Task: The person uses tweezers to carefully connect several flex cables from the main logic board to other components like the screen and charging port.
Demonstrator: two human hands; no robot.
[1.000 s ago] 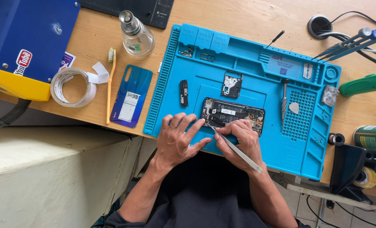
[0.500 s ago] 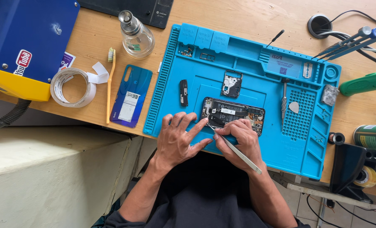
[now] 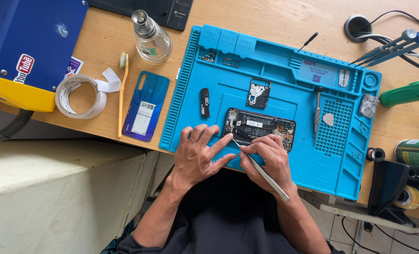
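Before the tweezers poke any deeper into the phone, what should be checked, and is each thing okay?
1. Phone flat on the blue mat, insides showing: ok.
2. Left hand steadying the phone, fingers spread beside its near edge: ok.
3. Right hand gripping the tweezers, tip at the phone's lower left part: ok.
4. What the tip touches, and whether it pinches anything: cannot tell, too small.
5. Removed parts, the small board and black strip, lying on the mat apart from the hands: ok.
6. Back cover off to the side on the wooden table: ok.
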